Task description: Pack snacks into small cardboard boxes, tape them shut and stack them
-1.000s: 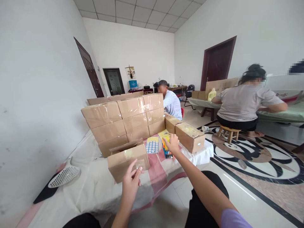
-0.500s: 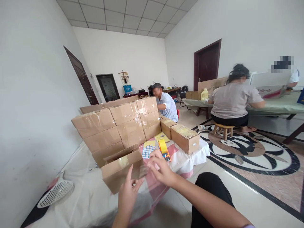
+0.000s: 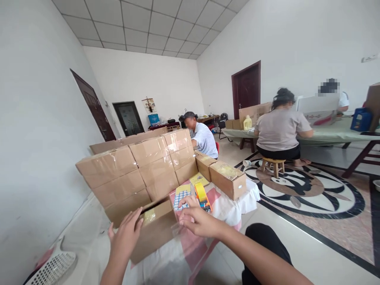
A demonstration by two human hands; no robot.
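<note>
An open-topped cardboard box [image 3: 156,233] lies on the covered table [image 3: 234,206] right in front of me. My left hand [image 3: 126,235] rests on the box's left end with its fingers spread, holding nothing. My right hand [image 3: 197,217] is at the box's right end, fingers closed on a strip of clear tape [image 3: 177,229] that runs onto the box. Just beyond my right hand stand a tape dispenser with a yellow roll [image 3: 202,194] and a sheet of blue square stickers [image 3: 181,196].
A wall of taped cardboard boxes [image 3: 142,166] stands behind, with two more boxes [image 3: 227,180] at the right. A white mesh swatter [image 3: 52,269] lies at the lower left. One person sits behind the boxes [image 3: 203,138], another on a stool [image 3: 279,130] at a long green table [image 3: 326,135].
My right hand came back from the dispenser with clear tape to the box's right end. My left hand slid from the box's front to its left end and spread. The view tilted up.
</note>
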